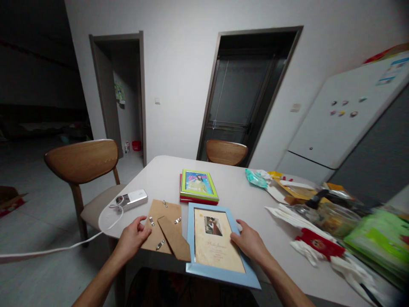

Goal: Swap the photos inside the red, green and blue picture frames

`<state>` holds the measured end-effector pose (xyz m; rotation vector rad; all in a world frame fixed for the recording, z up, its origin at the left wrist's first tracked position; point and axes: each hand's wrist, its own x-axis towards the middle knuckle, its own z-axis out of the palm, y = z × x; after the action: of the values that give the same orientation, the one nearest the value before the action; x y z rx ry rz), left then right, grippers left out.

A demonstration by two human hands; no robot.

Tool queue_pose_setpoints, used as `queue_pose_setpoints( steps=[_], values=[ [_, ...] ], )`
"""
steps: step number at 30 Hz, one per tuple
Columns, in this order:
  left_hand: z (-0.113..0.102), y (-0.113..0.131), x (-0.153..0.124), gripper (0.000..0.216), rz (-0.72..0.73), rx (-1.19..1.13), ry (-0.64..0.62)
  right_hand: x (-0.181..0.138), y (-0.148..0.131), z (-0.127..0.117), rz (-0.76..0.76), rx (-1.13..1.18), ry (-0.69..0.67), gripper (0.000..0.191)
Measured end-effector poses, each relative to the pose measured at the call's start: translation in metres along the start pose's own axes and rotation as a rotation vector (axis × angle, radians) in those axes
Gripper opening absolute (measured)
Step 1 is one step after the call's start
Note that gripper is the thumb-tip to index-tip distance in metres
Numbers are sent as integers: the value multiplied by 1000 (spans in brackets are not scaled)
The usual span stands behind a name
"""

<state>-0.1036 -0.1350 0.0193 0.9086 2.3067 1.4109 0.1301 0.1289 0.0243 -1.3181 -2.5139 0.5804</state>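
A light-blue picture frame (190, 238) lies face up at the table's near edge, partly overhanging it. Inside it is a cream insert sheet (220, 251) with a small photo. My right hand (251, 242) grips the frame's right side, thumb over the edge and insert. To its left lies a brown backing board (148, 242) with metal clips and a folding stand (174, 239). My left hand (132, 235) is closed at the board's left edge, thumb on top and other fingers partly hidden. The board's right edge meets the frame's left side.
Behind the blue frame, a green picture frame (211, 183) lies on a red one (198, 200). A white device (136, 198) with a cable stands at left. Wipes (256, 178), papers, a plastic container (338, 218) and green packages (383, 238) crowd the right. Wooden chairs (84, 160) flank the table.
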Motion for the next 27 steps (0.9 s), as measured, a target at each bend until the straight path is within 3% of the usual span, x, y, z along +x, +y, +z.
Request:
queue_pose_setpoints(
  steps=[3, 8, 12, 16, 20, 24, 27],
  values=[
    [3, 5, 1, 42, 28, 244, 29, -2, 7, -9, 129, 278, -6, 59],
    [-3, 10, 7, 46, 34, 488, 11, -19, -6, -35, 318, 1007, -168, 69],
    [17, 37, 0, 44, 161, 365, 44, -30, -27, -49, 249, 1242, -176, 69],
    [75, 93, -28, 55, 432, 108, -136, -33, -41, -52, 222, 1289, -131, 69],
    [122, 135, -46, 64, 690, 122, -221, -33, -45, -53, 216, 1267, -144, 70],
    [122, 141, -45, 47, 819, 205, -194, -27, -34, -46, 129, 1154, -164, 66],
    [99, 129, -37, 44, 711, 183, -22, -19, -13, -32, 140, 968, -108, 61]
  ],
)
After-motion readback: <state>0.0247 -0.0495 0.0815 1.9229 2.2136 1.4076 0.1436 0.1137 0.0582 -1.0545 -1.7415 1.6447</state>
